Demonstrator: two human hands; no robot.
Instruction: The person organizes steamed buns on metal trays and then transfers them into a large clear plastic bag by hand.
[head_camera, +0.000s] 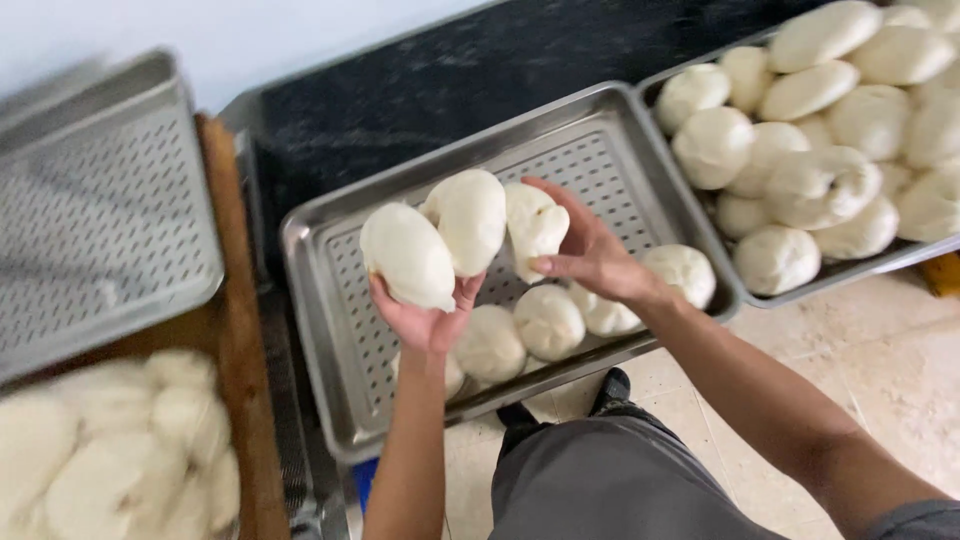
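Observation:
My left hand (425, 318) is palm up over a perforated steel tray (330, 330), holding two white dough buns (408, 255) side by side. My right hand (590, 255) grips a third bun (535, 228) right next to them, fingers curled around its side. Several more buns (548, 322) lie in a row along the tray's near edge, under and beside my hands. The far part of that tray is bare perforated metal.
A second steel tray (905, 255) at the right is piled with several buns. At the left an empty perforated tray (100, 210) rests on a wooden board (240, 330), with blurred buns (120, 450) below. Dark counter (420, 90) behind; tiled floor and my grey trousers (620, 480) below.

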